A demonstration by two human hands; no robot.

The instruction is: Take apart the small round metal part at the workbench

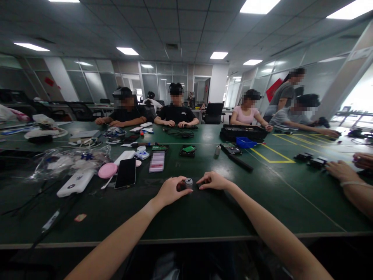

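A small grey metal cylinder with holes in its top, resembling a small motor [189,182], stands upright between the thumb and fingers of my left hand [172,190]. Just right of it, my right hand [215,181] has thumb and forefinger brought together. A dark speck shows at those fingertips, too small to make out. The two hands are a short gap apart, low over the green table [233,217]. Further back stands a second grey cylinder [217,150], near a hard drive [230,148] and a long black strip [241,162].
Left of my hands lie a black phone [126,174], a pink round lid [107,170], a white power bank [75,182] and crumpled plastic bags [70,159]. A blue tray [245,142] sits beyond. A co-worker's hand [339,169] rests at the right; several people sit opposite.
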